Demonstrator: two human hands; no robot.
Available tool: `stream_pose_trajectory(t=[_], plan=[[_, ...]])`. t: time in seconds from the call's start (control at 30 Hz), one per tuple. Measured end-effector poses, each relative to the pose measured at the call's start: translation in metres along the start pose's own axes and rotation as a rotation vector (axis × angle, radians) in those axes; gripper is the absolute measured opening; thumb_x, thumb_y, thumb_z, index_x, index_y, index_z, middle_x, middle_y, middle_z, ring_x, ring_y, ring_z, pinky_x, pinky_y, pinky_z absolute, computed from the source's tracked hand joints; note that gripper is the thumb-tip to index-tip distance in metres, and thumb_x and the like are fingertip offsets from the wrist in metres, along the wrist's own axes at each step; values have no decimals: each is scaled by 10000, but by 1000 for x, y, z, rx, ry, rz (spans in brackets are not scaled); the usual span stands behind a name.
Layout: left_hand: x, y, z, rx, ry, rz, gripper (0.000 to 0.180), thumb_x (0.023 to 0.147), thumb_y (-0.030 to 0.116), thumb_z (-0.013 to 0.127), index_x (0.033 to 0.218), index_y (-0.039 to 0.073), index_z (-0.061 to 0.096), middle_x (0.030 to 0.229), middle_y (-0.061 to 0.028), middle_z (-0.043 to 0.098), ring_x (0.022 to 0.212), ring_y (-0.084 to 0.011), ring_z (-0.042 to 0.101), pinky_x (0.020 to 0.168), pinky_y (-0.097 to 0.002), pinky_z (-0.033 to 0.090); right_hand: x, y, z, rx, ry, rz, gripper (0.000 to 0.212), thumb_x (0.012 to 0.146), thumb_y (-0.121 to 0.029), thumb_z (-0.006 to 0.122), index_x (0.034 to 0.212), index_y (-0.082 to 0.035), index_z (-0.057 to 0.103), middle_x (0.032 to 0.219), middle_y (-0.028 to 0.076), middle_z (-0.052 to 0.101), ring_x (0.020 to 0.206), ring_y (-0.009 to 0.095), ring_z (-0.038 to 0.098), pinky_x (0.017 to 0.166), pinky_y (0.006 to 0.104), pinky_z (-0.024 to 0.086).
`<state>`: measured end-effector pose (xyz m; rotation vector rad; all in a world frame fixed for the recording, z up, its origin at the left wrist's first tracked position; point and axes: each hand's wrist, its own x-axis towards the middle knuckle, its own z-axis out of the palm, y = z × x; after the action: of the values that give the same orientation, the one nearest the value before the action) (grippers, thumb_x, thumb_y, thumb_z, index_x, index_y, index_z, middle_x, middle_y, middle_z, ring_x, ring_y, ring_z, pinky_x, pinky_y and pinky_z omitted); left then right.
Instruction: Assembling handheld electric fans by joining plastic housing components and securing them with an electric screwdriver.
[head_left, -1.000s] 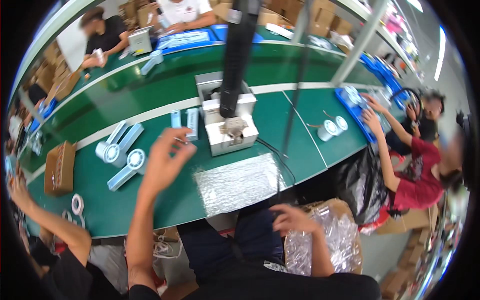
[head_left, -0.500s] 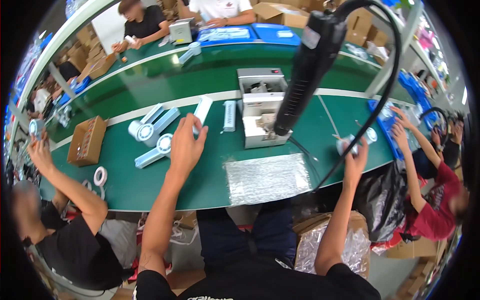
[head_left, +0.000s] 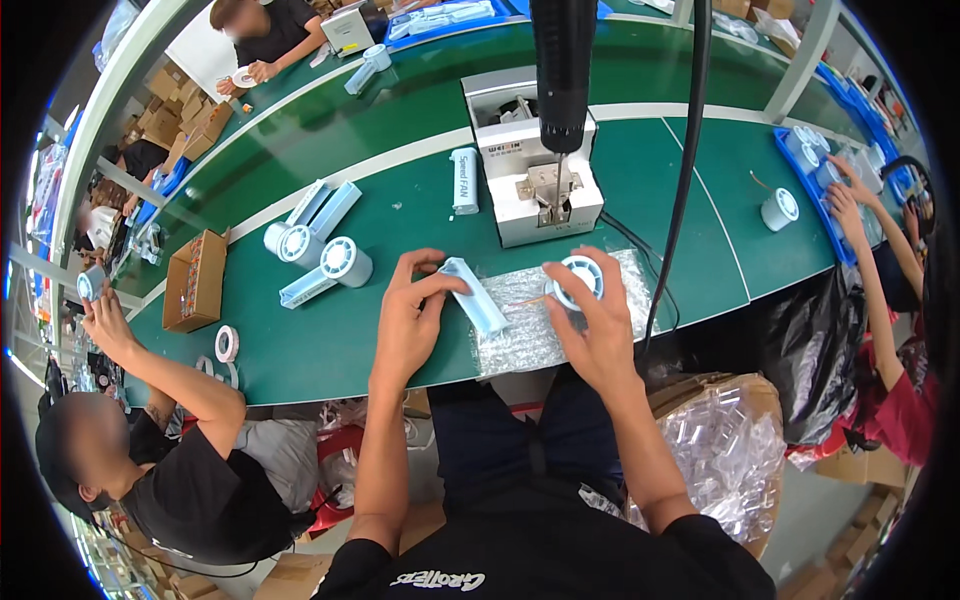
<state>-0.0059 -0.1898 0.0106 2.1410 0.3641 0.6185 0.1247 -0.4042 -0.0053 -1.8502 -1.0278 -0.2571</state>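
Between the thumb and fingers of my left hand (head_left: 408,325) is a long light-blue handle shell (head_left: 478,300), tilted with its hollow side showing. My right hand (head_left: 600,345) grips a round light-blue fan head (head_left: 580,284) with a white grille, and a thin wire trails from it toward the shell. Both parts are just above a sheet of clear bubble wrap (head_left: 515,345) at the table's near edge, a small gap apart. Beyond them stands a white and grey screw feeder (head_left: 540,215). An electric screwdriver (head_left: 563,80) hangs over it, bit pointing down.
Several light-blue fans (head_left: 345,262) lie at the left, near a cardboard box (head_left: 195,282) and a tape roll (head_left: 227,344). Another handle shell (head_left: 464,182) lies beside the feeder. At the right are a loose fan head (head_left: 780,210), a blue tray (head_left: 815,208) and a co-worker's hands (head_left: 848,205). A black cable (head_left: 685,190) hangs down.
My left hand has brought a handle shell nearer from the back of the table. My right hand has come in from the right with a fan head. My view has shifted.
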Motion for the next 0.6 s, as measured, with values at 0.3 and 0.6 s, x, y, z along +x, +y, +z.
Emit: stream_pose_trajectory(t=[0.3,0.6], plan=[[-5,27,34,430,102,-6,396,851,311,826,1083,39,656,1173,-150,595,1032,-366,612,898,-482,493,26,-1,-8,-221,-153,-200,250,804,-75,791,1039,-77,704,1212,87,638,1184,359,606,1015,492,471],[2,23,54,-549,296,-241,556,933,67,714,1401,-39,434,1210,-161,643,997,-165,652,842,-289,530,16,0,-12,7,-86,-163,267,810,11,776,1057,-84,746,1117,83,644,1086,334,615,857,440,534]])
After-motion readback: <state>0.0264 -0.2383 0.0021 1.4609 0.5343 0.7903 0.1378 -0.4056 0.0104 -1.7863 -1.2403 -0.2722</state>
